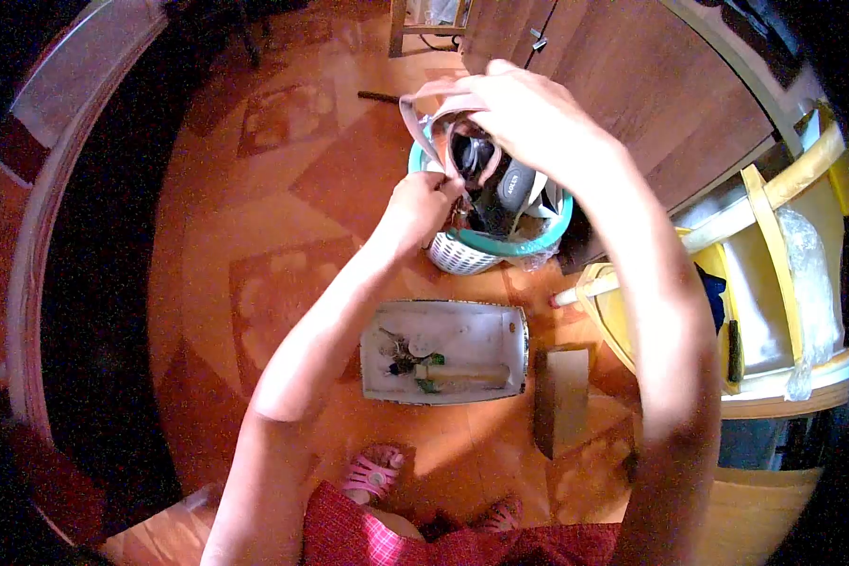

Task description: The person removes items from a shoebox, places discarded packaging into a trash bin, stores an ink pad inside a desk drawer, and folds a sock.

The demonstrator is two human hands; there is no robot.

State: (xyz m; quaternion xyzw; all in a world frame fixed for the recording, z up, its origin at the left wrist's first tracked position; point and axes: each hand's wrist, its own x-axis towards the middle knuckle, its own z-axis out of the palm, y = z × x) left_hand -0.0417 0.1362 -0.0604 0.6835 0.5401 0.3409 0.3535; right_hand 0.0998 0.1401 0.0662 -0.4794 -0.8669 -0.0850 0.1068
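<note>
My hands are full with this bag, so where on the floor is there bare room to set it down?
The widest bare wooden floor lies left of the white basket and the shallow tray. It is crowded to the right: a cardboard box, the yellow frame and the cabinet close in. Both hands grip the bag over the basket.

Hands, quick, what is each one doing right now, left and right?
Left hand: closed on the edge of the pink bag, over the basket.
Right hand: closed on the bag's top.
</note>
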